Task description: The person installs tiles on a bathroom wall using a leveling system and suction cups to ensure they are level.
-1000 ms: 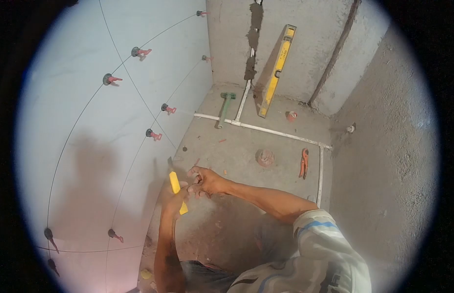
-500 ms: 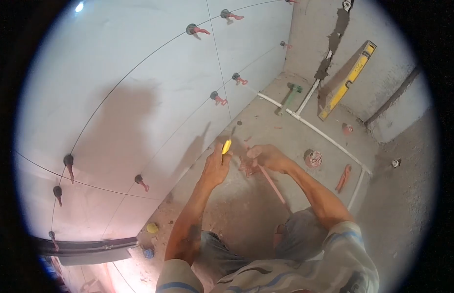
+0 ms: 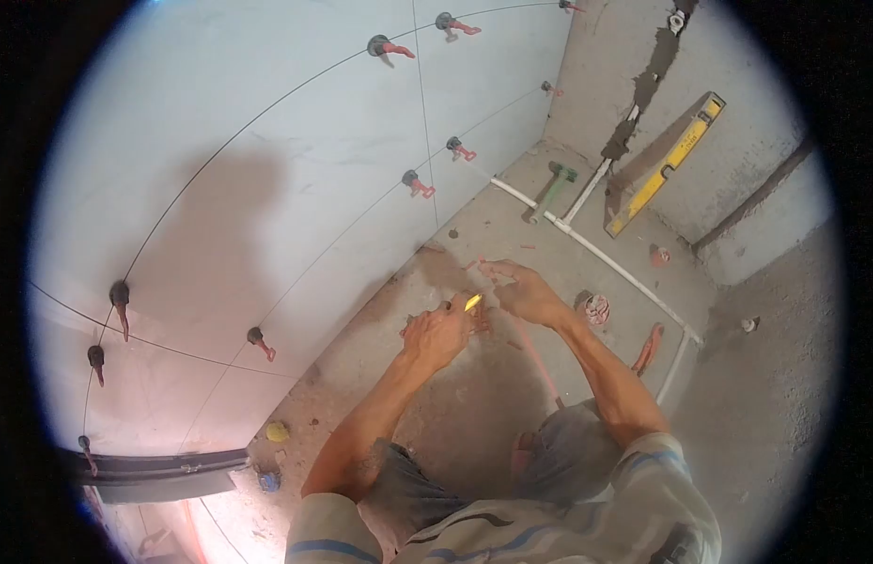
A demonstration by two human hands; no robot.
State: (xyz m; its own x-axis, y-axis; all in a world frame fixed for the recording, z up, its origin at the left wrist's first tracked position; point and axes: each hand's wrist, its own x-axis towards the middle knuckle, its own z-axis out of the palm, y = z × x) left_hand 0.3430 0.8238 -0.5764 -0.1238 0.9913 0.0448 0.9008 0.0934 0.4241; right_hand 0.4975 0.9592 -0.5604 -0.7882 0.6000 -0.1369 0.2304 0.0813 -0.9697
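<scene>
A small yellow tool (image 3: pixel 472 303) sticks out of my left hand (image 3: pixel 438 331), whose fingers are wrapped round it. Just to the right and a little higher, my right hand (image 3: pixel 519 289) pinches the upper end of a long thin pinkish strip (image 3: pixel 538 362). That strip slants down toward my right knee. The two hands are close together over the floor, with a small gap between them. Reddish scraps lie under and beside the hands, partly hidden by them.
Tiled wall (image 3: pixel 333 141) with red-handled clips at left. White pipes (image 3: pixel 615 263) cross the floor. A green hammer (image 3: pixel 552 193), a yellow level (image 3: pixel 667 164) leaning on the back wall, a pink tape roll (image 3: pixel 596 308) and red-handled pliers (image 3: pixel 648 350) are at right. A yellow lump (image 3: pixel 277 431) lies lower left.
My left hand has moved right and slightly down with the yellow tool, closer to my right hand. My right hand has shifted slightly, and the camera view has tilted a little.
</scene>
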